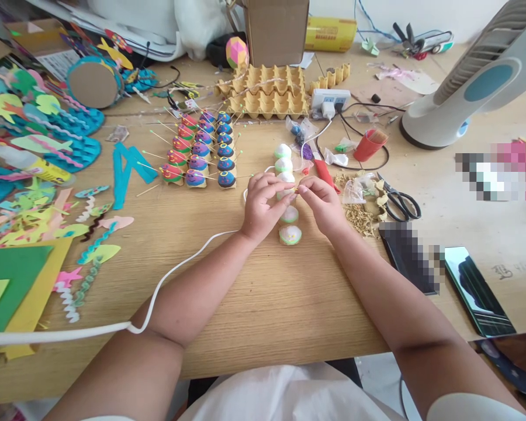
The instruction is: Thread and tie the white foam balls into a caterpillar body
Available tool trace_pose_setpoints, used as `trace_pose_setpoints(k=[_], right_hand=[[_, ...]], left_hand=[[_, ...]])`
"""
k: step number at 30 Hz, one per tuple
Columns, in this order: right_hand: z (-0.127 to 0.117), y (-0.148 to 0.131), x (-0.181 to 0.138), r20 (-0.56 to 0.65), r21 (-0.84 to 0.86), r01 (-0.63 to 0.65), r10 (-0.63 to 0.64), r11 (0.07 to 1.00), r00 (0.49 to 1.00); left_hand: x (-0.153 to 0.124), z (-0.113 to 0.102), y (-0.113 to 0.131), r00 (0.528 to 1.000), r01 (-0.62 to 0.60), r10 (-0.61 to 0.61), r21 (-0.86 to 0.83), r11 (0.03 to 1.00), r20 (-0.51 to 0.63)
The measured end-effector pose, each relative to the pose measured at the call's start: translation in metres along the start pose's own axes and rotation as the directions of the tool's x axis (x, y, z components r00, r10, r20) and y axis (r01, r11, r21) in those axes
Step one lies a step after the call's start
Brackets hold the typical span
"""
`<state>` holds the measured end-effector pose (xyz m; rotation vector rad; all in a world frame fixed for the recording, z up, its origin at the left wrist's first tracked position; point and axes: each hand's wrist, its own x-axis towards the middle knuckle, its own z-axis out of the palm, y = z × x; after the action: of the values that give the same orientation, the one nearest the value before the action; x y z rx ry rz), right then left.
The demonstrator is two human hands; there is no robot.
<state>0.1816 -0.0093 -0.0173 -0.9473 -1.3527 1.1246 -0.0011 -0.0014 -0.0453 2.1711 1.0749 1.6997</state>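
A row of egg-carton cups topped with white clay domes and edged in green stands on the table in front of me. My left hand reaches over the middle of this strip from the left, thumb and fingers closed around one dome. Opposite it, my right hand pinches thumb and forefinger together at the same dome. Whatever tiny thing sits between the right fingertips is too small to name. Both hands partly hide the middle cups. Small yellow and pink dots mark the nearest dome.
Painted carton cups stuck with pins stand at left, before stacked egg trays. A white cable crosses my left arm. Scissors, a red cup, a phone and a fan are at right. Paper cutouts lie left.
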Motion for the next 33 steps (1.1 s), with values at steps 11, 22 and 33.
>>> trace_pose_setpoints(k=[11, 22, 33], right_hand=[[0.0011, -0.0017, -0.0008, 0.002, -0.023, 0.018, -0.018, 1.0, 1.0], [-0.0013, -0.0021, -0.0004, 0.025, -0.094, 0.069, -0.067, 0.993, 0.997], [-0.0004, -0.0045, -0.0011, 0.034, 0.006, -0.009, 0.008, 1.0, 0.999]], left_hand=[[0.0004, 0.0006, 0.0003, 1.0, -0.004, 0.005, 0.016, 1.0, -0.018], [-0.0001, -0.0001, -0.0002, 1.0, -0.006, 0.006, -0.002, 1.0, 0.005], [-0.0018, 0.0037, -0.0021, 0.999, -0.002, 0.002, 0.007, 1.0, -0.044]])
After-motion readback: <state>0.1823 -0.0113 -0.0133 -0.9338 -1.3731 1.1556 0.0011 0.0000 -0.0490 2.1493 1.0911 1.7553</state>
